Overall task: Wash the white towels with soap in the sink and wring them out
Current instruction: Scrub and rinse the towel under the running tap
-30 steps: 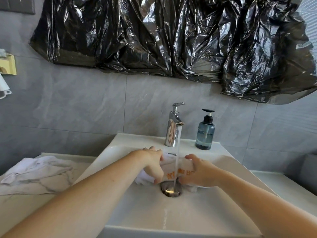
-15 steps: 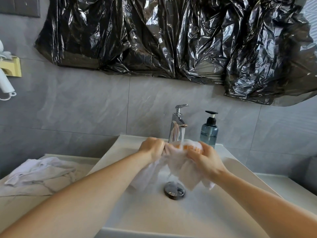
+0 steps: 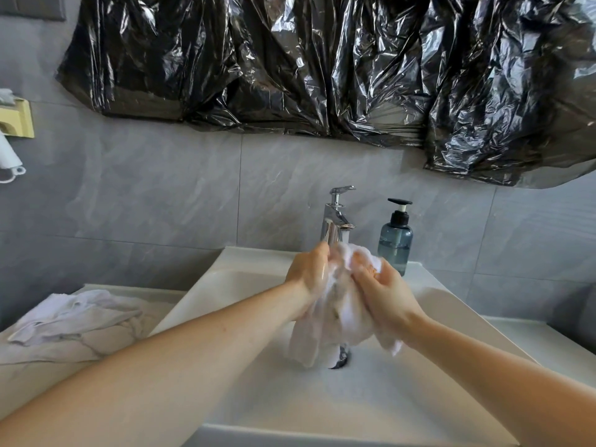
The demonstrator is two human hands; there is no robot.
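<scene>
A wet white towel (image 3: 335, 311) with orange print is bunched between both hands above the white sink (image 3: 251, 275). My left hand (image 3: 308, 269) grips its left side, and my right hand (image 3: 380, 287) grips its right side. The cloth's loose ends hang down over the round metal drain (image 3: 340, 358), which is mostly hidden. The chrome tap (image 3: 335, 217) stands just behind the hands. I cannot tell whether water runs from it. A blue soap pump bottle (image 3: 396, 237) stands to the right of the tap.
More white towels (image 3: 74, 317) lie crumpled on the marble counter left of the sink. Black plastic sheeting (image 3: 322, 66) covers the wall above. A white object hangs below a yellow holder (image 3: 16, 119) on the left wall.
The towel came up from the basin floor, where it lay under the running stream, to just in front of the tap. Both hands rose with it and now hold it bunched closer together.
</scene>
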